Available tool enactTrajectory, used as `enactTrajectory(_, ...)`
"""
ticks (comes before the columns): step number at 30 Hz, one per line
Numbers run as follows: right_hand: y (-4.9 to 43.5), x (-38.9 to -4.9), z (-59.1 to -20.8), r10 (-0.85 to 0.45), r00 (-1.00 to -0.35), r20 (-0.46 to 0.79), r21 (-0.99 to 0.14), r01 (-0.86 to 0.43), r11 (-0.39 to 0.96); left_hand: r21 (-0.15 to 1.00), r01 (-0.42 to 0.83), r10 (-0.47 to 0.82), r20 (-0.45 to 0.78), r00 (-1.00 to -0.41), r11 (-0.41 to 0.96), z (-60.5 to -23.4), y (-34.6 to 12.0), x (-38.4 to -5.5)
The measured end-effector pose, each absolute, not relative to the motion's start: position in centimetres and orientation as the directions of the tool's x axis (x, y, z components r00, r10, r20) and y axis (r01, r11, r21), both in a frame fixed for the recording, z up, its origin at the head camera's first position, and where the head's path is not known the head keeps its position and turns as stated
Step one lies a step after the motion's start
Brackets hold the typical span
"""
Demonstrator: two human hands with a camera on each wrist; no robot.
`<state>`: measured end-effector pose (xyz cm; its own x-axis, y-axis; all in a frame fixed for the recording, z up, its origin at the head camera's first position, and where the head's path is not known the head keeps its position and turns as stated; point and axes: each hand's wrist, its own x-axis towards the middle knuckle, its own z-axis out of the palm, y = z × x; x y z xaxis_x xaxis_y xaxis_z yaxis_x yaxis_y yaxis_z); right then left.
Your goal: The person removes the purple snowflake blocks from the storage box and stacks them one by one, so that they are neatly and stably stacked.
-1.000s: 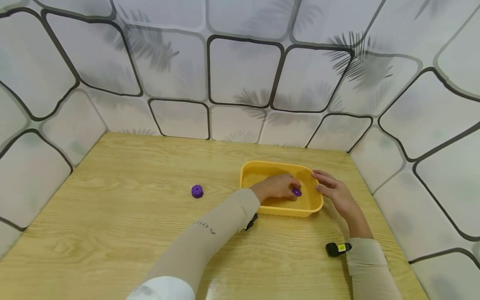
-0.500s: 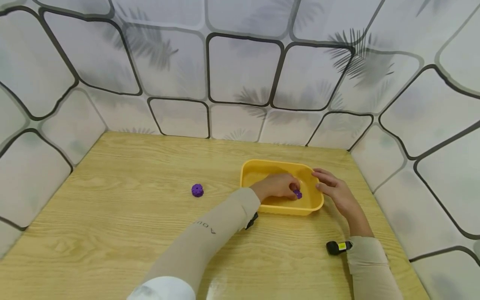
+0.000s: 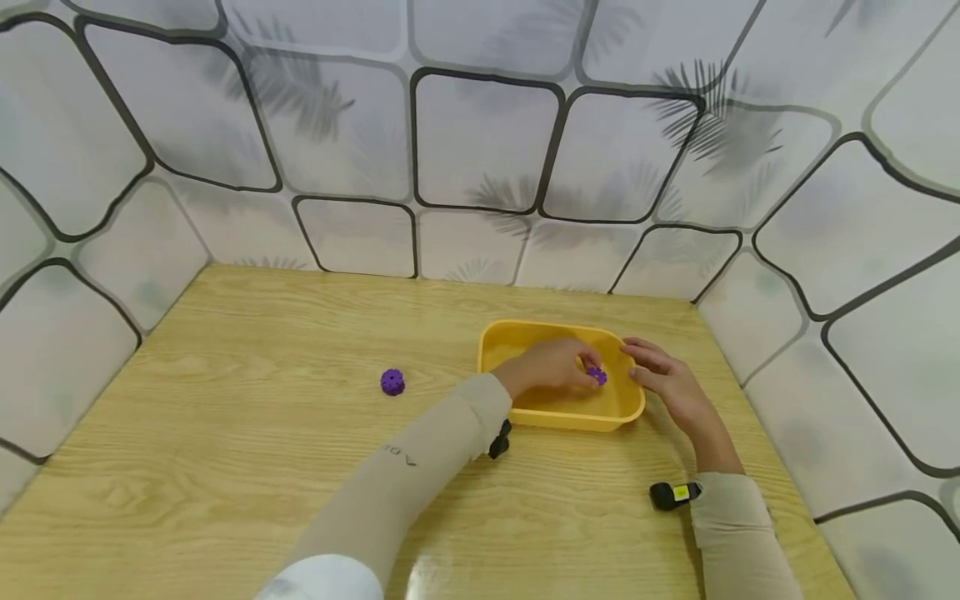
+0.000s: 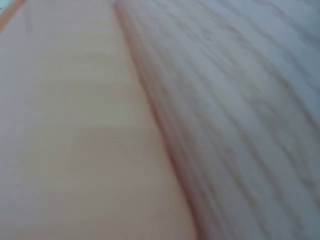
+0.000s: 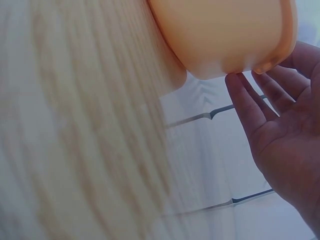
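A small purple notched disc (image 3: 597,377) is pinched between the thumb and fingers of my left hand (image 3: 551,364), inside the yellow plastic tray (image 3: 555,419). Whether the disc touches the tray floor I cannot tell. My right hand (image 3: 671,387) rests its fingertips on the rim at the tray's right end. In the right wrist view, the fingers (image 5: 245,102) lie fairly straight against the outer wall and rim of the tray (image 5: 225,35). A second, thicker purple notched piece (image 3: 392,382) lies on the table left of the tray. The left wrist view shows only blurred skin and tabletop.
The wood-grain table (image 3: 262,433) meets patterned fabric walls (image 3: 487,150) at the back and both sides. A black wrist device (image 3: 671,496) sits by the right cuff, and another black one (image 3: 500,440) below the left wrist.
My left hand has risen slightly in the tray, and the pinched purple disc has shifted up and turned more of its face to the head camera. The right hand stays at the rim.
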<state>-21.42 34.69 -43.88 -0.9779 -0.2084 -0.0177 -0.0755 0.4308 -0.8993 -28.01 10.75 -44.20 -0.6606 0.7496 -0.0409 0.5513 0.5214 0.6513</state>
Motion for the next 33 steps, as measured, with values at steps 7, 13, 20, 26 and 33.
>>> enactTrajectory(7,34.8,-21.3,-44.0,-0.200,-0.979,-0.036,-0.906,-0.052,0.420,0.719,0.529,0.746,0.022,-0.665,0.451,-43.1,9.6,-28.3)
enactTrajectory(13,34.8,-21.2,-43.9,-0.198,-0.979,-0.045,-0.900,-0.046,0.433,0.726,0.521,0.713,0.062,-0.698,0.448,-42.1,7.3,-28.5)
enactTrajectory(20,34.7,-21.5,-43.9,-0.208,-0.978,-0.021,-0.893,-0.075,0.444,0.647,0.555,0.672,0.087,-0.735,0.523,-40.6,3.5,-28.3)
enactTrajectory(26,34.7,-21.6,-44.0,-0.227,-0.974,-0.012,-0.898,-0.090,0.431,0.645,0.518,0.604,0.108,-0.790,0.562,-40.1,-1.3,-27.3)
enactTrajectory(33,34.7,-21.3,-43.9,-0.221,-0.975,-0.012,-0.902,-0.084,0.423,0.618,0.474,0.541,0.091,-0.836,0.628,-40.4,-6.6,-25.8)
